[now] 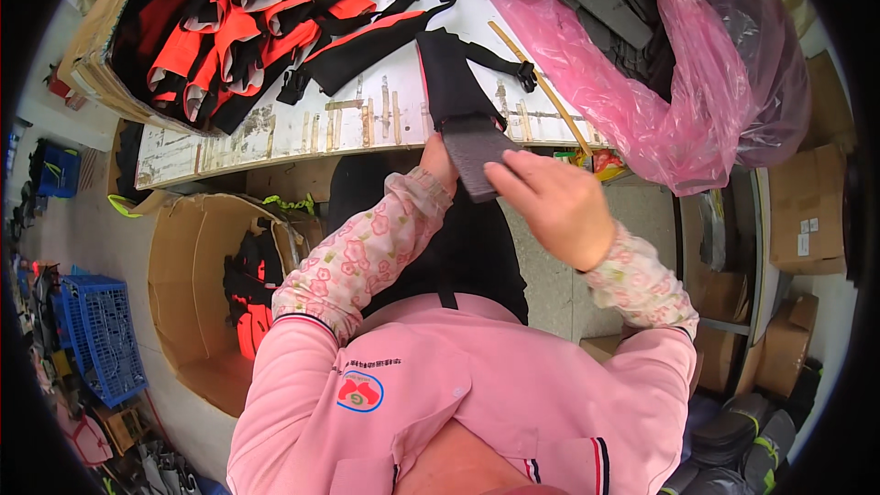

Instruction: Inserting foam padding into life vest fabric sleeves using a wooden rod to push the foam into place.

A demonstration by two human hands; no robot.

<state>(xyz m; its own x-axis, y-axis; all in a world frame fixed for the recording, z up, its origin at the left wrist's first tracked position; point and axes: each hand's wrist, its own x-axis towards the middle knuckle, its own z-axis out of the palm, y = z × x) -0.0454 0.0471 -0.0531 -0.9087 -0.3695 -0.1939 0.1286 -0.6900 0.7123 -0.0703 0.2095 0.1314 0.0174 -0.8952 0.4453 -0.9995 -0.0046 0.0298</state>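
In the head view I see the grey pad (475, 163), flat and finely streaked, meeting the near end of the black band (456, 78), at the front edge of the white tabletop (257, 142). The left hand (439, 165) has its fingers closed on the pad's left side. The right hand (561, 208) touches its right side, fingers slightly bent; whether they grip, I cannot tell.

Left of the gray pad (481, 160), the bare front strip of the table (316, 139) leaves a low passage; farther back on that side, piled orange-and-black bands (252, 23) block it. Straight beyond the pad, a black band (449, 73) stands in the way. Right of the pad, a narrow gap runs between band and slanting wooden stick (553, 101); past the stick, the bulging pink bag (706, 101) forms a wall overhanging the table's edge.
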